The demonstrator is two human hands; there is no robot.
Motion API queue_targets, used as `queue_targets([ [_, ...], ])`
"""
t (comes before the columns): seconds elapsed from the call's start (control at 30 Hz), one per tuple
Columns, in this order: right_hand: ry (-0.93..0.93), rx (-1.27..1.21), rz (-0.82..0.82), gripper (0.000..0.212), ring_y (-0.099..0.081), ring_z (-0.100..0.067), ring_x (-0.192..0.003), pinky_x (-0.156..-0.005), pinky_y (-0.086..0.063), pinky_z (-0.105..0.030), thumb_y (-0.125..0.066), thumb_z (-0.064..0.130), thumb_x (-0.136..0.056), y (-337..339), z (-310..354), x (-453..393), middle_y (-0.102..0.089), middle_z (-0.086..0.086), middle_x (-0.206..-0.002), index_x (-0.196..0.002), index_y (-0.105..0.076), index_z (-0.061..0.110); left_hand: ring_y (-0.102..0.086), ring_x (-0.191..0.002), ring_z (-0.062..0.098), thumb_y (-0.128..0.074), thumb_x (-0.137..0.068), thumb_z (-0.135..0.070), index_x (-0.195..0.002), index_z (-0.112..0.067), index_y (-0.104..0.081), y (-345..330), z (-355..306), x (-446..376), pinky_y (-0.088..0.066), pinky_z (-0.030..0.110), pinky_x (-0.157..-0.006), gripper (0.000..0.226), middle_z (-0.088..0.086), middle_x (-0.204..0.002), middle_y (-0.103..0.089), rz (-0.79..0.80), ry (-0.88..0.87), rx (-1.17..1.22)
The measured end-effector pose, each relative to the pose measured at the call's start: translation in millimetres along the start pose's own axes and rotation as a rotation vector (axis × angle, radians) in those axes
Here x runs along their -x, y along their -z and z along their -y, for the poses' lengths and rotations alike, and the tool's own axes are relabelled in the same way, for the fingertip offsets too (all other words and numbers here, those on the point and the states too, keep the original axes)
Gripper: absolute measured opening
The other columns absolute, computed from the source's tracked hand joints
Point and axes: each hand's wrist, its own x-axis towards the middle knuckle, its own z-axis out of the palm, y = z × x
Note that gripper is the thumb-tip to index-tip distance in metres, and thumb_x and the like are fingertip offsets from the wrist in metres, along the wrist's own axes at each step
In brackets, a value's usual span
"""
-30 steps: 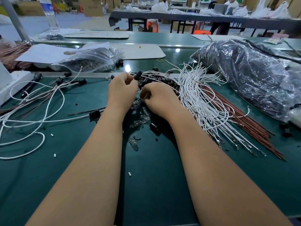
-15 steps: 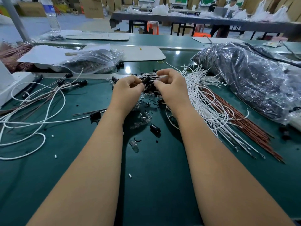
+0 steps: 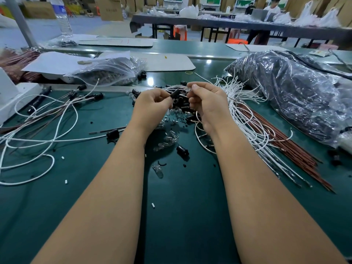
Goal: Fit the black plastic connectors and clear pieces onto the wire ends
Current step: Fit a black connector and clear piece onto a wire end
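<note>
I have both hands raised just above the green worktop, over the loose heap of parts. My left hand pinches a black connector between thumb and fingertips; the connector's long axis tilts up and to the right, so its upper end points at my right hand. That hand is curled around something small at its fingertips, near the connector's upper end. It looks like a clear piece with a wire end, but it is too small for me to be sure. A white wire loops out below the right palm, so I judge that hand carries the wire. The two hands are close but not touching, with the connector between them, nearer the left. The coming move turns on that gap: I judge the right hand must bring its end leftward and down along the connector's tilted axis, into the open end facing it. If the axes do not line up, the end could miss or bend. More connectors lie directly beneath the hands, clear pieces sit nearer me, and the bundle of white wires fans out to the right beside brown wires.
</note>
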Motion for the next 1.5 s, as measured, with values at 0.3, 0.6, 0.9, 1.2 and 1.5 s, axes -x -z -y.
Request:
queue_targets([
  [0.3,0.029,0.153,0.011,0.012,-0.055,-0.006,-0.058,-0.054,-0.047,-0.019,-0.06,0.008,-0.092,-0.3,-0.9,1.2,-0.062,0.002,-0.066,-0.083,-0.067,0.013,-0.035,-0.04,0.0,-0.061,-0.087,-0.008,-0.077,-0.009,-0.068,-0.9,-1.5,2.3,-0.031,0.01,-0.045,0.013,0.007,-0.067,-0.058,0.037,-0.001,-0.015],
  [0.6,0.086,0.275,0.001,0.015,-0.053,-0.004,-0.056,-0.052,-0.046,-0.017,-0.061,0.006,-0.091,1.0,-3.0,1.2,-0.059,0.0,-0.068,-0.08,-0.067,0.015,-0.043,-0.044,-0.003,-0.061,-0.091,-0.011,-0.076,-0.008,-0.069,0.2,-2.3,2.2,-0.034,0.008,-0.05,0.017,-0.013,-0.054,-0.058,0.036,-0.067,-0.022],
  [0.9,0.063,0.223,0.032,0.009,-0.056,-0.003,-0.056,-0.055,-0.048,-0.017,-0.061,0.003,-0.091,0.9,-5.0,3.3,-0.062,0.001,-0.068,-0.087,-0.068,0.008,-0.037,-0.039,0.0,-0.06,-0.094,-0.02,-0.076,-0.004,-0.067,0.7,2.1,-0.4,-0.032,0.011,-0.045,0.026,-0.001,-0.057,-0.057,0.017,-0.07,-0.04],
  [1.2,0.004,0.086,0.056,0.009,-0.057,-0.01,-0.062,-0.062,-0.053,-0.022,-0.059,0.0,-0.092,2.5,-5.6,4.4,-0.061,-0.004,-0.071,-0.088,-0.064,0.006,-0.037,-0.048,0.004,-0.061,-0.094,-0.02,-0.08,-0.006,-0.066,-0.5,4.3,-0.3,-0.032,0.014,-0.048,0.02,-0.001,-0.056,-0.048,0.041,-0.076,0.031],
  [1.5,-0.104,0.076,0.13,0.012,-0.053,-0.011,-0.053,-0.056,-0.05,-0.023,-0.056,0.001,-0.094,6.7,-1.7,0.8,-0.06,-0.001,-0.059,-0.084,-0.062,0.004,-0.038,-0.042,-0.001,-0.059,-0.095,-0.018,-0.078,-0.009,-0.062,-0.3,4.1,1.0,-0.031,0.01,-0.047,0.019,0.002,-0.059,-0.052,0.079,-0.084,0.06],
])
